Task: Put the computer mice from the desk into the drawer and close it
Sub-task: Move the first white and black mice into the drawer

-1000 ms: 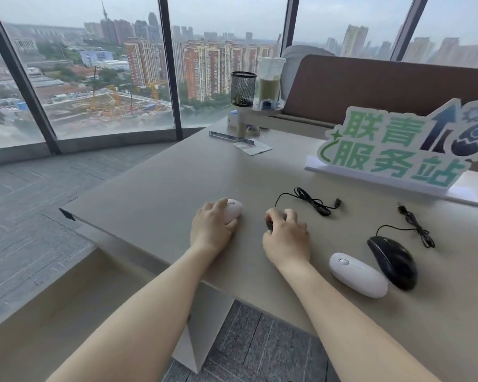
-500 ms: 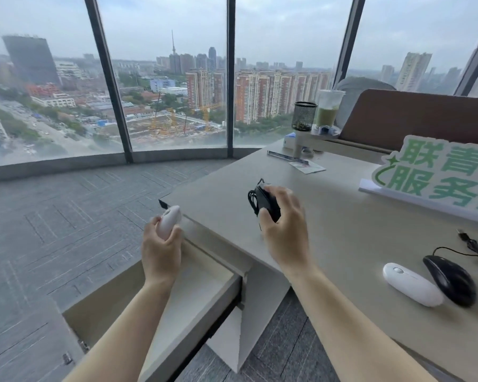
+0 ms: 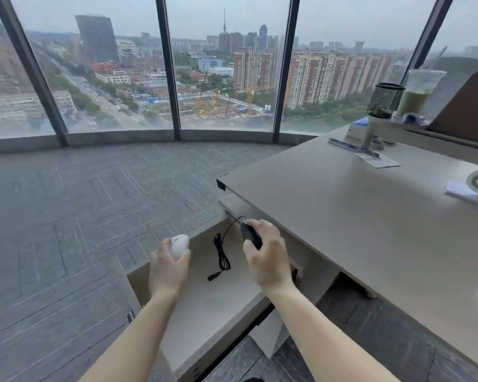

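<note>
My left hand (image 3: 167, 267) wraps a smooth, rounded white wireless mouse (image 3: 179, 246), my fingers (image 3: 186, 253) curled against its glossy shell and my thumb on the far side; the palm hides its underside. It hangs above the left part of the open drawer (image 3: 204, 307), a shallow beige box with a matte laminate floor and plain flat walls. Its front edge is partly covered by my forearms.

Between my hands a thin black cable (image 3: 221, 253) dangles in a bundled loop, its plug end lying on the drawer floor. The cable runs up to the black wired mouse (image 3: 250, 235) that my right hand (image 3: 268, 260) pinches from above, fingertips on one side and thumb on the other; most of its dark, oval body is hidden under my fingers.

To the right lies the desk (image 3: 356, 216), a flat grey-beige slab with a dull finish and a dark edge. At its far end stand a black mesh pen cup (image 3: 385, 100) and a clear plastic cup (image 3: 419, 91) of green drink. A white sign (image 3: 477, 186) with a green curve is cut off by the right border, its writing out of sight; a slip of paper (image 3: 378, 160) nearby bears print too small to read.
</note>
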`<state>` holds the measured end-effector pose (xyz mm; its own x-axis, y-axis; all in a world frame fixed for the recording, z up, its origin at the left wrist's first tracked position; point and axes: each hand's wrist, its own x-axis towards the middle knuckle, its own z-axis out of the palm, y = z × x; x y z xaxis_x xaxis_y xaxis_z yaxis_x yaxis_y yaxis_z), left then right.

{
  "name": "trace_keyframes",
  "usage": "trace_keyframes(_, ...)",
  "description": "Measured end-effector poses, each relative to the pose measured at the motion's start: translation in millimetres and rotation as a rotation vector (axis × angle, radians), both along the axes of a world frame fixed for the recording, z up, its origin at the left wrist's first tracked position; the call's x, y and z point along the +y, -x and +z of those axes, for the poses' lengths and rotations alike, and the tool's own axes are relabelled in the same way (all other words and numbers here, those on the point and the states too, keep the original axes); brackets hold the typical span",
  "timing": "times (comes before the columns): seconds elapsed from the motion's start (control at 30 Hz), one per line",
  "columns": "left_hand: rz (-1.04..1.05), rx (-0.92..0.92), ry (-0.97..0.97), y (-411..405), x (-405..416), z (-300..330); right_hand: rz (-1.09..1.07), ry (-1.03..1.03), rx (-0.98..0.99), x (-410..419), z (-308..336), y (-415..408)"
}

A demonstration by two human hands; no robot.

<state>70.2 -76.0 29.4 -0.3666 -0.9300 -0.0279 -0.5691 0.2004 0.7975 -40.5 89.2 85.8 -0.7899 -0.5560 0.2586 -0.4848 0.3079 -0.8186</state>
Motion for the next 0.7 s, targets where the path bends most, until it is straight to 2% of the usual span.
trace_keyframes(0.13,-0.092,-0.199,-0.066,26.6,-1.7,-43.0,-0.002,-0.253,-0.061,-21.2,-57.4,14.2)
trace_keyframes(0.23,-0.115,-0.313,-0.101,45.9,0.1,-68.5,0.010,-0.530,-0.094,-38.2,-92.0,26.8)
trace_keyframes(0.43,-0.167,-0.520,-0.013,67.5,-0.3,-97.2,0.080,-0.931,-0.147,-63.2,-130.9,42.5)
trace_keyframes(0.6,-0.182,-0.561,0.019,64.9,-1.5,-104.8,0.088,-1.051,-0.165,-66.7,-140.0,43.6)
trace_keyframes(0.7,-0.146,-0.454,0.035,61.6,-1.3,-90.4,0.080,-0.904,-0.109,-58.3,-120.5,39.7)
